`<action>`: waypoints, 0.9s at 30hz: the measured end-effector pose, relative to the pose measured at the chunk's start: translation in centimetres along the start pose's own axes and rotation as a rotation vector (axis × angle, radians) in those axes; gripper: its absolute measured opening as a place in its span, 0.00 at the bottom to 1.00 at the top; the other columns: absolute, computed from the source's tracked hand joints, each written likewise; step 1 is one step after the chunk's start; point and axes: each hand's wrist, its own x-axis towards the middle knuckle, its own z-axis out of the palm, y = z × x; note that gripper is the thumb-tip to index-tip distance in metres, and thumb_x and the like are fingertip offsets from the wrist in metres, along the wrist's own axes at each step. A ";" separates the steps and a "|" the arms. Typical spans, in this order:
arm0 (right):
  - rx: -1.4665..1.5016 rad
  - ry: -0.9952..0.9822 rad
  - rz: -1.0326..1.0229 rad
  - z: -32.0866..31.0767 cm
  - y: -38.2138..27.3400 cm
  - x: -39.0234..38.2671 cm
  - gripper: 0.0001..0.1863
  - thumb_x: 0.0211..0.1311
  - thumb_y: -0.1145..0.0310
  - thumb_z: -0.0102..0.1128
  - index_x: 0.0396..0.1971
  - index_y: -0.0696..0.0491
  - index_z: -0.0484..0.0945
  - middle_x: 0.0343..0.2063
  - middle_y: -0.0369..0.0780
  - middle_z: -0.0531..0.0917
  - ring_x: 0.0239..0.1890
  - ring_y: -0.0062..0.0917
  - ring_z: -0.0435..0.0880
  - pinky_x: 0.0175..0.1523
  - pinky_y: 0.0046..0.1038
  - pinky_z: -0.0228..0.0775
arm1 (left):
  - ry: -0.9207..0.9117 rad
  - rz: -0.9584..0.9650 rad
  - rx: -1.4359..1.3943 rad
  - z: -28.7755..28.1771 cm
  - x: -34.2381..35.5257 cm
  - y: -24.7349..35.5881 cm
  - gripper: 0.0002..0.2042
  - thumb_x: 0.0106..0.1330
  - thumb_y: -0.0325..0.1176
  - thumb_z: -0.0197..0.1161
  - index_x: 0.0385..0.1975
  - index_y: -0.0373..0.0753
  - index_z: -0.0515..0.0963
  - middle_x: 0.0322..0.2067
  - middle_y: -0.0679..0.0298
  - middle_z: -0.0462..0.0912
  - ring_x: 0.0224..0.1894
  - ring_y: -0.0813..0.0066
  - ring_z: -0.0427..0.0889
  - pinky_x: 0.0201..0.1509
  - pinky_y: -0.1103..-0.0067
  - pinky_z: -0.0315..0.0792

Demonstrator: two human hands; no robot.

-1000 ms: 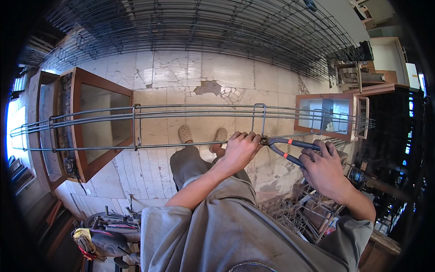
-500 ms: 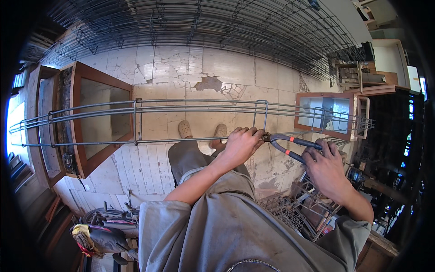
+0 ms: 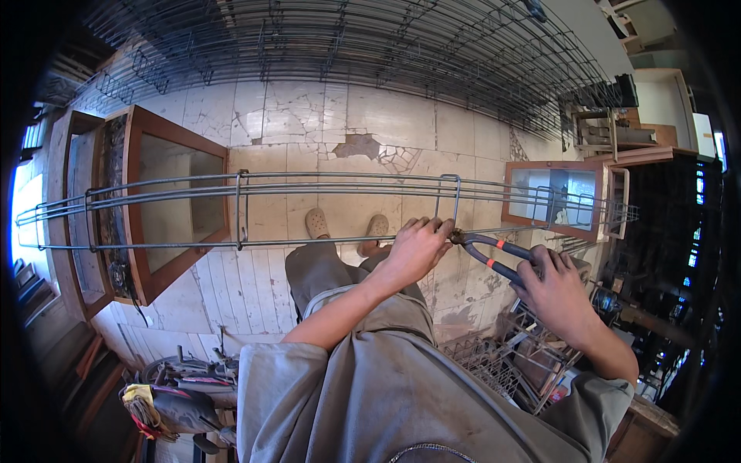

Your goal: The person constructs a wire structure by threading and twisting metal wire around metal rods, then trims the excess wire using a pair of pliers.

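A long cage of steel bars [image 3: 340,185] stretches across in front of me, with wire stirrups round its rods. My left hand [image 3: 421,248] is closed on the near rod beside a stirrup [image 3: 455,199]; its fingertips are partly hidden. My right hand [image 3: 554,282] is wrapped around the handles of a pair of pincers [image 3: 515,249], dark with orange bands. The pincers' jaws meet the near rod just right of my left fingers, by that stirrup's lower corner. What exactly the jaws grip is too small to make out.
Many bar cages [image 3: 332,46] are stacked along the far side. A wood-framed glazed cabinet [image 3: 135,208] stands left, and another glazed wooden frame [image 3: 552,197] lies right, both under the cage's ends. A motorbike [image 3: 185,401] is at lower left, wire racks [image 3: 494,363] at lower right.
The pincers' handles have come closer together and my right hand has turned slightly. The cage and its stirrups have shifted a little to the right, my left hand with them.
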 end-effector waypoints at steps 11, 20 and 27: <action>0.904 -0.102 0.292 2.0 5.6 1.0 0.17 0.65 0.61 0.65 0.32 0.58 0.69 0.21 0.41 0.74 0.24 0.20 0.78 0.30 0.29 0.71 | 0.188 0.229 -0.015 5.3 3.0 8.6 0.30 0.54 0.31 0.66 0.58 0.31 0.66 0.49 0.48 0.74 0.54 0.51 0.73 0.59 0.61 0.65; -0.643 0.214 -0.112 1.8 -0.3 -1.5 0.31 0.55 0.62 0.60 0.61 0.54 0.69 0.48 0.42 0.77 0.45 0.33 0.79 0.47 0.38 0.74 | 0.242 0.234 -0.193 6.2 3.6 6.9 0.22 0.47 0.23 0.65 0.43 0.34 0.67 0.39 0.52 0.74 0.47 0.50 0.75 0.53 0.62 0.66; -0.428 0.204 -0.038 5.0 1.9 -2.2 0.32 0.58 0.59 0.62 0.63 0.53 0.69 0.49 0.43 0.78 0.43 0.35 0.79 0.44 0.38 0.75 | 0.440 0.210 -0.244 6.7 2.2 8.2 0.26 0.49 0.24 0.69 0.49 0.37 0.68 0.45 0.55 0.73 0.50 0.51 0.73 0.54 0.61 0.66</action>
